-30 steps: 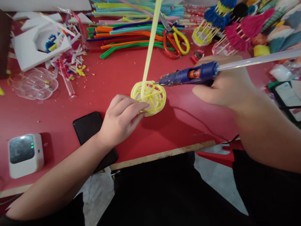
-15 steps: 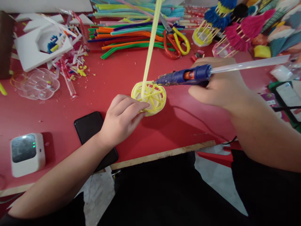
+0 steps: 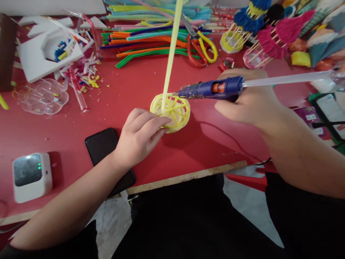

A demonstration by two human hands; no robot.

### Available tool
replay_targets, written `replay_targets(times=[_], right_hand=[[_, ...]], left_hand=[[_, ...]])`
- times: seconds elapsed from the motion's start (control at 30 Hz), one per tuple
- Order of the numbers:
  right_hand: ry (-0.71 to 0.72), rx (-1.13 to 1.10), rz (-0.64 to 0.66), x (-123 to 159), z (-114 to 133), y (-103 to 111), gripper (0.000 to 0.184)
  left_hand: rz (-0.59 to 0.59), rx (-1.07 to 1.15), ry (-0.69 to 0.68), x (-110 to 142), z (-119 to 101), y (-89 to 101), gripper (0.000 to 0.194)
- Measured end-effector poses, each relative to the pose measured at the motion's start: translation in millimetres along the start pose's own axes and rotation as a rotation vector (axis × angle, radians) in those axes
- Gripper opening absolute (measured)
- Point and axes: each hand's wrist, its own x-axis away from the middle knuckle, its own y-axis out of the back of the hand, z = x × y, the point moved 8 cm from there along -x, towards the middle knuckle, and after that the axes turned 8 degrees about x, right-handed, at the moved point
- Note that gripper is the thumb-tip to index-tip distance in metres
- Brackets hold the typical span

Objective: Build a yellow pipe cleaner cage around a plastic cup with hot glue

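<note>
wheel (image 3: 171, 109), pinched at its near edge by the left hand (image 3: 140, 133), likely for steadiness; right hand (image 3: 253, 99) curls round a glue gun (image 3: 201, 89), nozzle (image 3: 175, 94) by the wheel's far rim.

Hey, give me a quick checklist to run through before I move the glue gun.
1. Left hand steadying the yellow spoked piece: ok, pinching its near-left edge.
2. Right hand gripping the glue gun: ok.
3. Glue stick loaded: ok, sticking out of the back.
4. Nozzle apart from the piece: cannot tell; it's at the far edge, perhaps touching.
5. Yellow strip fixed at its lower end: cannot tell.
6. Black phone out from under left forearm: not ok, partly covered.
</note>
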Motion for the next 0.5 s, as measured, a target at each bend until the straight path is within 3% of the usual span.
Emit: replay_targets(times=[0.23, 0.33, 0.43, 0.5], right_hand=[[0.1, -0.062, -0.092, 12.9, -2.0, 10.2, 0.018], [0.021, -0.061, -0.171, 21.0, -15.9, 12.5, 0.022], [-0.121, 0.041, -0.256, 32.6, -38.2, 10.5, 0.011], [-0.172, 0.142, -0.246, 41.4, -53.8, 2.1, 0.021]], left_hand=[[0.006, -0.02, 0.019, 1.4, 2.0, -1.0, 0.02], [-0.003, -0.01, 0.008, 1.5, 0.9, -0.9, 0.02], [-0.013, 0.002, -0.003, 1.7, 0.2, -0.9, 0.021], [-0.015, 0.006, -0.005, 2.0, 0.5, -1.3, 0.022]])
